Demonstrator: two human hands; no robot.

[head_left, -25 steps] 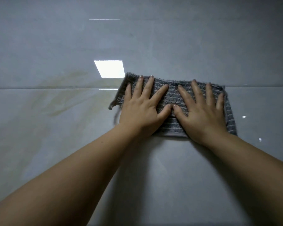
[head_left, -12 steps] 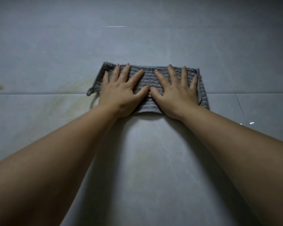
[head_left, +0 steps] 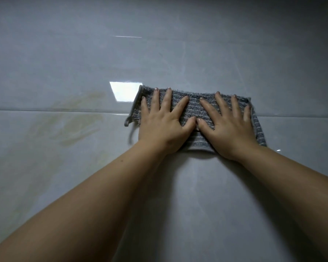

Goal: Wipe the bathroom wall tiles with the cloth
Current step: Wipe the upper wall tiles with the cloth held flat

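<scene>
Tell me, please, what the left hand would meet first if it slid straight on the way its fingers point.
Probably nothing: past the cloth under it, the left hand would meet only bare wall tile, free up to the picture's edge.

Your left hand (head_left: 160,125) and right hand (head_left: 229,129) lie flat, fingers spread, side by side on the grey striped cloth (head_left: 192,104), pressing it against the glossy grey wall tiles (head_left: 197,195). Your thumb tips all but meet. The cloth's hanging loop (head_left: 127,122) dangles just left of your left hand. Further left, brownish streaks (head_left: 74,125) cross the grout line (head_left: 27,110). A bright rectangular reflection (head_left: 124,91) sits just beyond your left little finger.
</scene>
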